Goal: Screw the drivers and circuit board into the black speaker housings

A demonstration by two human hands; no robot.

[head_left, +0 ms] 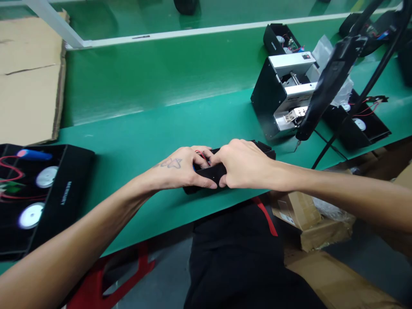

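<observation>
The left hand (180, 169) and right hand (244, 165) both have their fingers (206, 182) clenched on a small black housing (214, 173), with red wire (202, 155) showing just beside the left hand's fingertips. The housing sits on the green worktop (135, 141). Left of the fingers lies a black panel with white discs (41, 193); beyond them, to the right, stands a silver-and-black machine (283, 96).

this is an electronics assembly workshop: a long green-matted surface (138, 128) carries a silver-and-black sheet-metal device housing (283, 96) and open black casings with red wires (357, 122), a small black wired casing (206, 176) sits between the left hand (177, 167) and right hand (244, 165), and brown cardboard boxes (298, 212) lie below.
</observation>
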